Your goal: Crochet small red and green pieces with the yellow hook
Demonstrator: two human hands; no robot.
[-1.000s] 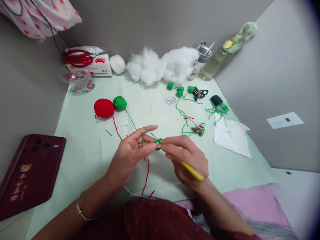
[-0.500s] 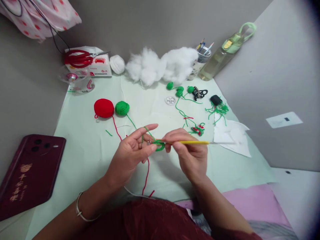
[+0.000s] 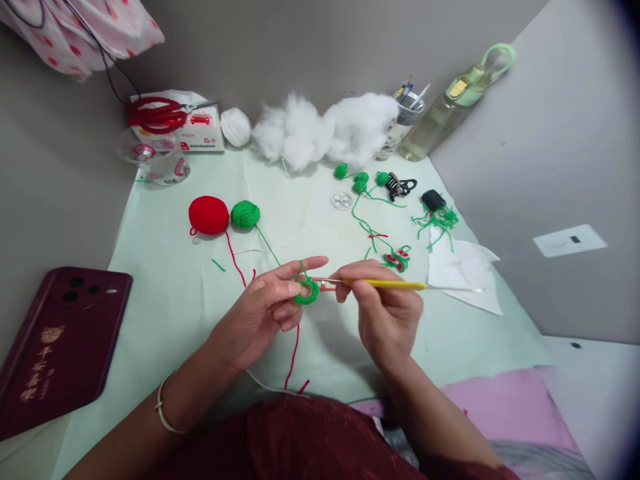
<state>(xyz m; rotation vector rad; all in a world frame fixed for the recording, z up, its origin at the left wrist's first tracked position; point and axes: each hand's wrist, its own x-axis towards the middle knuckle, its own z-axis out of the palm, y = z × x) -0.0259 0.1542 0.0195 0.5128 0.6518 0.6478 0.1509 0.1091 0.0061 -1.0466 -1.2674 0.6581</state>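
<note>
My left hand (image 3: 270, 300) pinches a small green crochet ring (image 3: 307, 293) between thumb and fingers, its index finger stretched out with green yarn over it. My right hand (image 3: 383, 313) grips a crochet hook (image 3: 395, 285) with a yellow handle; its metal tip meets the top of the ring. An orange-pink piece (image 3: 327, 289) shows beside the ring, its kind unclear. From the left hand, green yarn runs back to a green yarn ball (image 3: 245, 215). A red yarn ball (image 3: 209, 215) lies beside it, and a red strand passes under the left hand.
White stuffing (image 3: 295, 137) lies at the back beside a white yarn ball (image 3: 235, 127). Red scissors (image 3: 159, 115) rest on a box at back left. A bottle (image 3: 453, 107) and pen cup (image 3: 406, 123) stand back right. A phone (image 3: 70, 347) lies left, small green crochet pieces (image 3: 360, 183) right.
The green ring has turned to face the camera more and shifted slightly left. My left index finger has moved a little right, and the right hand with the hook has moved slightly right.
</note>
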